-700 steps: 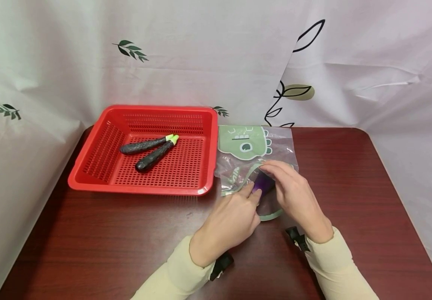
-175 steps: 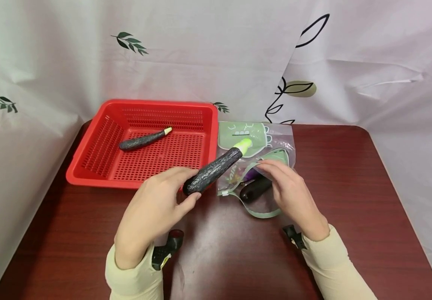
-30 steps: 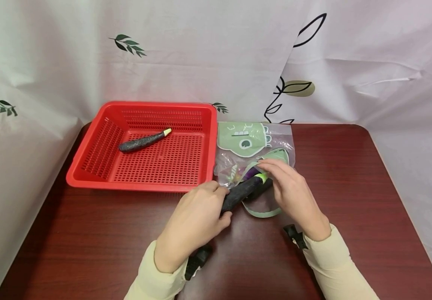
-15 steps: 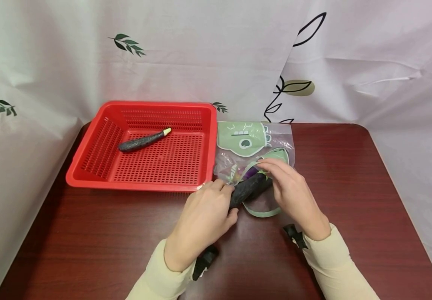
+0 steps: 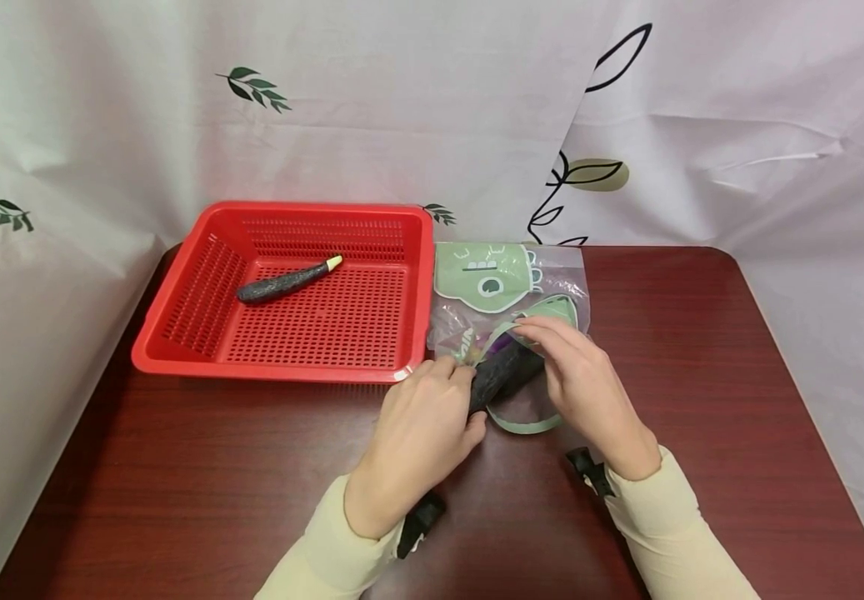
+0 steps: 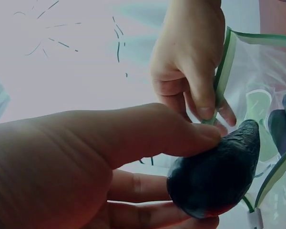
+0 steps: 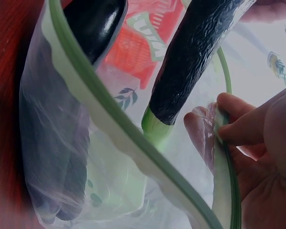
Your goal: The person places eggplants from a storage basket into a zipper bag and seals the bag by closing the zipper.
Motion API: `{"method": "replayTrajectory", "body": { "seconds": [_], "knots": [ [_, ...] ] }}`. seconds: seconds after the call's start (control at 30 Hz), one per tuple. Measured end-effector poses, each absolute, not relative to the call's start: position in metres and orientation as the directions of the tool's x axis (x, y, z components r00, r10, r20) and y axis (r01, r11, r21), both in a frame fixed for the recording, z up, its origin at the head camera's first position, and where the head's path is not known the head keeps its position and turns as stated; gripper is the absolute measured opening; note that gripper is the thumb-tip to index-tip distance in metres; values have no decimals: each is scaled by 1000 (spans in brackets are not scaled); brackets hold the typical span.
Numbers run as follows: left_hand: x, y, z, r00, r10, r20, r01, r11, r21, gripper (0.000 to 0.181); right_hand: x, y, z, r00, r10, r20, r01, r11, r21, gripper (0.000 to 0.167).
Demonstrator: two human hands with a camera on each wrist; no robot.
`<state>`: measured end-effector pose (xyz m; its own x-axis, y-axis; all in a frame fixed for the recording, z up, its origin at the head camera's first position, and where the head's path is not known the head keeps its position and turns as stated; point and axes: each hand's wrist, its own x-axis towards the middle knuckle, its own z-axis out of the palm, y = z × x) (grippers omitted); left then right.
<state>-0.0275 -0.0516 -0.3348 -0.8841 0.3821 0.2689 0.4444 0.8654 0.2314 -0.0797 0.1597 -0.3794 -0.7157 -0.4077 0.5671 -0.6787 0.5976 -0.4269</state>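
My left hand (image 5: 420,425) grips a dark, rough-skinned zucchini (image 5: 497,375) by its thick end, thumb on one side and fingers below. Its pale green tip points into the mouth of a clear zip bag (image 5: 487,279) with a green cartoon print. My right hand (image 5: 589,387) pinches the green-edged rim of the bag between thumb and fingers, holding the mouth apart. In the right wrist view the zucchini (image 7: 190,62) slants between the rims, and a glossy dark eggplant (image 7: 95,28) lies in the bag. Something purple (image 5: 502,342) shows inside as well.
A red perforated basket (image 5: 267,371) stands left of the bag, with another dark zucchini (image 5: 282,287) lying in it. Both rest on a reddish-brown wooden table (image 5: 701,375). A white leaf-patterned cloth (image 5: 402,100) hangs behind.
Earlier, my left hand took one of two zucchinis from the basket. Over the last second it has moved right, bringing the zucchini's tip deeper into the bag. My right hand stays put.
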Motion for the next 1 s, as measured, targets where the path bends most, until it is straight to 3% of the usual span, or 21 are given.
{"method": "replayTrajectory", "body": {
  "seconds": [1.0],
  "knots": [
    [-30, -36, -347, -897, 278, 343, 376, 889, 262, 36, -80, 160, -379, -714, -404, 572, -679, 600, -424, 46]
  ]
}}
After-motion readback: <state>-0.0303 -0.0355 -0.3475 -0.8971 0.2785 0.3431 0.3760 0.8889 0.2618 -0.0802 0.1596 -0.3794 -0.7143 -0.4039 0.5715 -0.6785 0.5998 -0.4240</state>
